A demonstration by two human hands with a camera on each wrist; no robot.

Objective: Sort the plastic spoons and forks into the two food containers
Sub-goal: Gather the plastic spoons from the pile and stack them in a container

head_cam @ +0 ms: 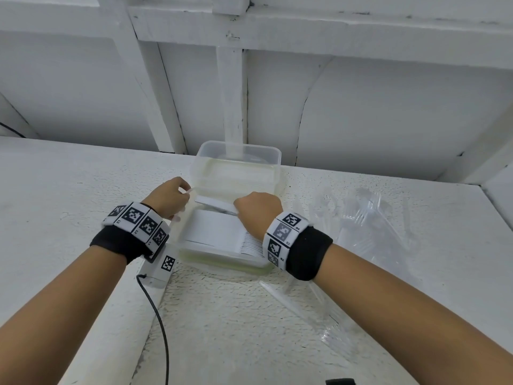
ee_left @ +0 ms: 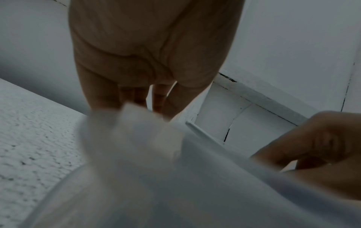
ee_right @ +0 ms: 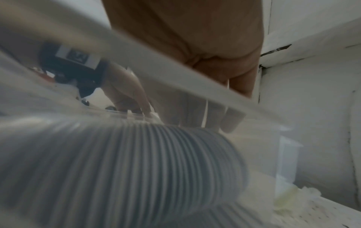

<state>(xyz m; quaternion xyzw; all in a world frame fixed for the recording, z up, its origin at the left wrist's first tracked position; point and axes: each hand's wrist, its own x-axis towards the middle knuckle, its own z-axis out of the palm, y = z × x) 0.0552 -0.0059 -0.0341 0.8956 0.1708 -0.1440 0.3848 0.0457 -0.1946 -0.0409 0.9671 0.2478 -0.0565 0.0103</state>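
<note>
Two clear food containers stand on the white table; the far container (head_cam: 238,151) holds nothing I can make out. In the near container (head_cam: 222,263) lies a nested row of white plastic spoons (head_cam: 249,243) (ee_right: 156,162). Above it my two hands hold a bundle of white spoons (head_cam: 215,204) (ee_right: 175,74) between them. My left hand (head_cam: 173,200) (ee_left: 148,100) pinches its left end. My right hand (head_cam: 256,208) (ee_right: 240,83) grips its right end with curled fingers. A heap of clear plastic forks (head_cam: 366,215) lies to the right of the containers.
A single clear utensil (head_cam: 274,291) and crumpled clear wrapping (head_cam: 333,337) lie near the front, right of centre. A black cable (head_cam: 161,329) runs down from my left wrist. A white panelled wall (head_cam: 388,107) closes the table's far edge just behind the far container.
</note>
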